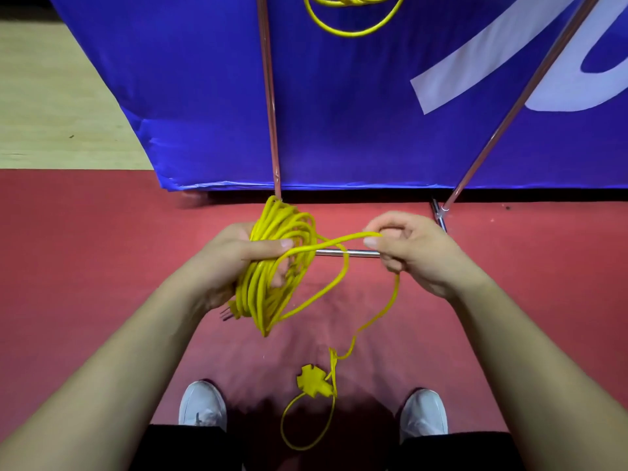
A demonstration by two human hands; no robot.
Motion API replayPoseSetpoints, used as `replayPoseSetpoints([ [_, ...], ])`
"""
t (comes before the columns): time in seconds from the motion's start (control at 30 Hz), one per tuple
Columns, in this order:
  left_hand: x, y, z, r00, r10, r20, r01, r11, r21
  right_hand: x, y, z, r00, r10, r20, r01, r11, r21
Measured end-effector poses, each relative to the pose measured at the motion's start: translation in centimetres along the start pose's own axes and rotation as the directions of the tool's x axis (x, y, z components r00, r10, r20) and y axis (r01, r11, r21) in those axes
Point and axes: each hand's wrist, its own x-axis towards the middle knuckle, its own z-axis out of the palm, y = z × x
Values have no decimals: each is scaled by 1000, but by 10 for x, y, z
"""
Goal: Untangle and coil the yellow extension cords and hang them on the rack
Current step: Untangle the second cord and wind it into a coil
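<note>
The left hand grips the yellow cord coil, hiding part of it. The right hand pinches 1 loose strand. A hung coil is cut off at the top.

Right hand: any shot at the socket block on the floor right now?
Probably not yet. The right hand pinches a cord strand, the left hand grips the coil, and the socket block lies low on the floor between the shoes. Nothing covers it; letting go and bending should do.
</note>
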Motion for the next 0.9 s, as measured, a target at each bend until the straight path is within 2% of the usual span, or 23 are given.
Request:
replayPoseSetpoints([
  [0.1, -2, -5, -6, 998, -64, -5, 64, 998, 13, 1, -5, 1, 999, -20, -29, 19, 999, -48],
  [0.27, -4, -10, 4, 984, -108, 142, 127, 983, -133, 2, -17, 34, 995, -91, 30, 95, 980, -177],
  [0.33, -5, -11, 11, 977, -105, 187, 137, 977, -164, 1, -23, 47, 992, -117, 51, 124, 982, -142],
  [0.43, -4, -8, 13, 980, -86, 179, 121, 973, -195, -1, -28, 53, 993, -101, 55, 105, 992, -73],
  [0.47, -3, -5, 12, 984, -57, 171, 96, 968, -231, -1, -28, 49, 994, -70, 85, 77, 994, -83],
  [0.53, -2, 0, 8, 992, 11, 128, 33, 943, -331, -4, -27, 38, 972, 25, 235, 14, 986, -163],
  [0.6, -2, 5, 4, 997, 43, 57, -18, 925, -379, -4, -21, 24, 908, 141, 394, -61, 976, -208],
  [0.63, -1, 5, 2, 998, 53, 28, -39, 926, -374, -4, -17, 19, 887, 184, 424, -103, 973, -207],
  [0.7, 1, 4, -2, 998, 58, 0, -55, 945, -323, -2, -10, 10, 905, 219, 365, -139, 962, -234],
  [0.8, 2, -1, -9, 1000, 13, -5, -13, 995, -100, 0, -9, 5, 985, 98, 141, -67, 975, -211],
  [0.87, 1, -5, -11, 1000, -30, 3, 30, 999, 20, 1, -13, 3, 999, 37, 40, -31, 991, -126],
  [0.9, 0, -6, -11, 999, -42, 11, 41, 999, 23, 2, -15, 4, 1000, 19, 24, -17, 995, -100],
])
